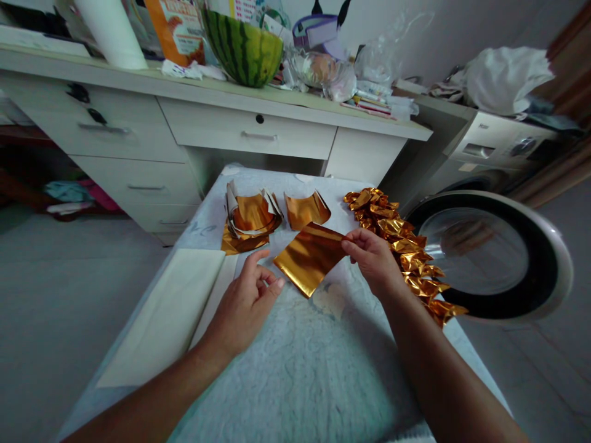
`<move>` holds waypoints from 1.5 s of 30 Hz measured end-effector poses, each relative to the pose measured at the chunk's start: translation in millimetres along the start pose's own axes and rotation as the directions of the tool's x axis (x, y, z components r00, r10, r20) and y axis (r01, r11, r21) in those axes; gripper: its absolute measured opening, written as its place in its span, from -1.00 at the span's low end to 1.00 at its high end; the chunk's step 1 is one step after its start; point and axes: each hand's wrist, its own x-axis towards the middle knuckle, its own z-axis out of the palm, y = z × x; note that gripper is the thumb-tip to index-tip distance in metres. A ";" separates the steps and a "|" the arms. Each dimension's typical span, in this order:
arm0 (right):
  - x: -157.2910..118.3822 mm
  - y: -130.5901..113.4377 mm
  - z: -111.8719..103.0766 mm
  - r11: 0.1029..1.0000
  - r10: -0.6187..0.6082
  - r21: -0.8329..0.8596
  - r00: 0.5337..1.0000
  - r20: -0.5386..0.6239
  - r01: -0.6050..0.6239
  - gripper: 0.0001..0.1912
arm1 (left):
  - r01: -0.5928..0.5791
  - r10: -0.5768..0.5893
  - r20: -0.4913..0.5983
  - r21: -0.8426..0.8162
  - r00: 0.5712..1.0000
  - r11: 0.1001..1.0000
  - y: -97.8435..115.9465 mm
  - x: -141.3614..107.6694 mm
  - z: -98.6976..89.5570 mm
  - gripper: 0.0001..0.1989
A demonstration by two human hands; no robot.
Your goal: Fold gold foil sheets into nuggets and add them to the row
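Observation:
A sheet of shiny gold foil paper (309, 258) is pinched at its right corner by my right hand (370, 255). Just left of the sheet, my left hand (252, 295) holds nothing, its fingers apart and partly curled. Beyond it lies a stack of curled gold sheets (252, 215) with pale undersides. Another curled gold sheet (306, 210) rests to the right of that stack. Along the table's right edge runs a long row of folded gold foil pieces (401, 240).
A cloth-covered table (286, 381) carries a white paper sheet (170, 307) on its left. Behind is a cluttered counter with drawers (258, 132) and a cut watermelon (242, 49). At right, an open washing machine door (551, 246) hangs beside the table.

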 end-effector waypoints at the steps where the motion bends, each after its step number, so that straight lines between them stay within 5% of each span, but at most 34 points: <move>1: -1.0 -1.1 0.8 1.000 -0.018 0.020 1.000 0.000 0.018 -0.84 | 0.017 -0.017 0.009 -0.024 1.000 1.000 -1.0 1.0 0.7 -0.46; 8: -6.5 -8.0 4.7 0.982 -0.075 0.179 0.995 0.062 0.063 -0.83 | 0.113 -0.101 0.069 -0.195 0.992 0.974 5.3 6.0 -0.5 -0.49; 14: -9.5 -11.5 -2.1 0.961 -0.129 0.262 0.979 0.157 0.085 -0.77 | 0.118 -0.122 0.002 -0.247 0.993 0.962 7.3 7.6 -5.7 -0.70; 21: -15.0 -16.8 -19.6 0.951 -0.204 0.285 0.933 0.297 0.117 -0.81 | 0.081 -0.105 -0.063 -0.299 0.992 0.951 8.1 5.8 -8.3 -0.67; 29: -17.7 -18.1 -30.4 0.977 -0.210 0.155 0.738 0.642 0.143 -0.87 | 0.079 -0.095 -0.023 -0.383 0.995 0.920 3.9 6.2 -8.1 -0.61; 33: -17.2 -14.9 -29.4 0.986 -0.163 0.091 0.651 0.742 0.143 -0.88 | 0.102 -0.107 -0.011 -0.212 0.994 0.972 -1.8 8.2 -3.3 -0.61; 37: -18.1 -9.5 -25.1 0.999 -0.055 0.042 0.600 0.798 0.035 -0.80 | -0.006 0.008 -0.043 0.040 0.999 0.999 -4.1 6.9 0.4 -0.61; 41: -19.9 -1.3 -12.0 0.999 0.045 -0.046 0.646 0.762 -0.015 -0.79 | -0.058 0.057 0.011 0.107 0.998 0.993 1.9 2.5 1.6 -0.43; 45: -19.0 9.5 5.6 0.983 -0.109 -0.067 0.840 0.531 0.169 -0.90 | -0.049 0.050 0.089 -0.020 0.995 0.999 4.4 1.9 2.1 -0.44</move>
